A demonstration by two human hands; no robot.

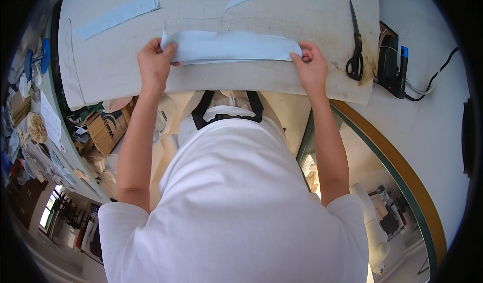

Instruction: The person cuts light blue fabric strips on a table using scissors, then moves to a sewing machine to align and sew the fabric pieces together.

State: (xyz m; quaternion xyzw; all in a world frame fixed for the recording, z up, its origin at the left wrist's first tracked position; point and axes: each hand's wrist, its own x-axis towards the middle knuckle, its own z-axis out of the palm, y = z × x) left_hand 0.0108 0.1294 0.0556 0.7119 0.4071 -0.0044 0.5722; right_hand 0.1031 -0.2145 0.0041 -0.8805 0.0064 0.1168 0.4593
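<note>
Here, low in the frame, your white shirt fills the view and your forearms rise toward the padded desk [115, 76]. Your left hand [155, 64] pinches the left end of a stack of pale blue fabric pieces [229, 47], and your right hand [312, 67] pinches its right end; the stack lies at centre. Farther right rest black scissors [355, 49]. Two more blue cut pieces [116, 16] lie at upper left and top centre.

Left hand [155, 64], right hand [311, 67], both pinching.
</note>
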